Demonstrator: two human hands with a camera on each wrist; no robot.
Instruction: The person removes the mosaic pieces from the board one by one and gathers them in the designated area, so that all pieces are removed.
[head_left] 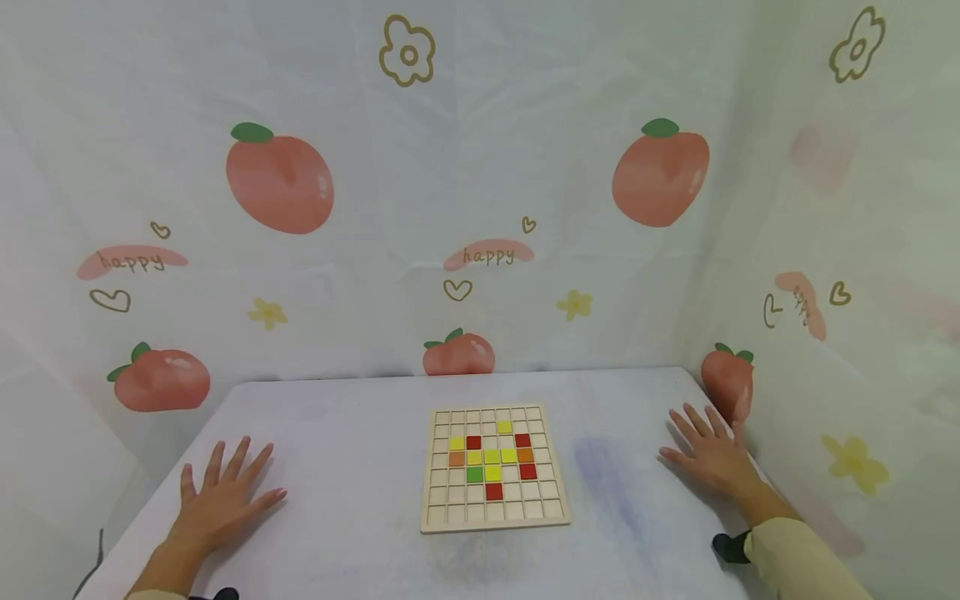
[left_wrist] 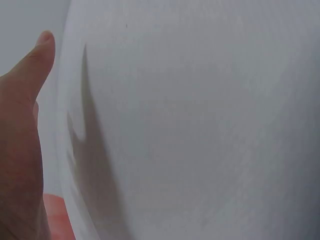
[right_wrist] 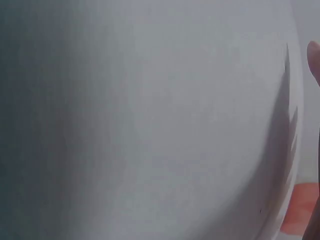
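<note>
A square wooden grid board (head_left: 457,514) lies in the middle of the white table, and several of its cells hold red, yellow, orange and green squares. Well to the left of the board, my left hand (head_left: 219,505) is spread with straight fingers, palm down, holding nothing. On the far right side, my right hand (head_left: 712,457) is likewise spread, apart from the board and with nothing in it. The left wrist view shows part of the left hand (left_wrist: 20,125) with its thumb raised beside the white surface. Only a sliver of the right thumb (right_wrist: 314,60) shows in the right wrist view.
The white table (head_left: 337,467) carries a faint bluish stain (head_left: 607,479) right of the board. White cloth (head_left: 360,183) printed with fruit, flowers and "happy" stands behind the table and along the right side. A thin dark cord (head_left: 97,554) shows at the lower left.
</note>
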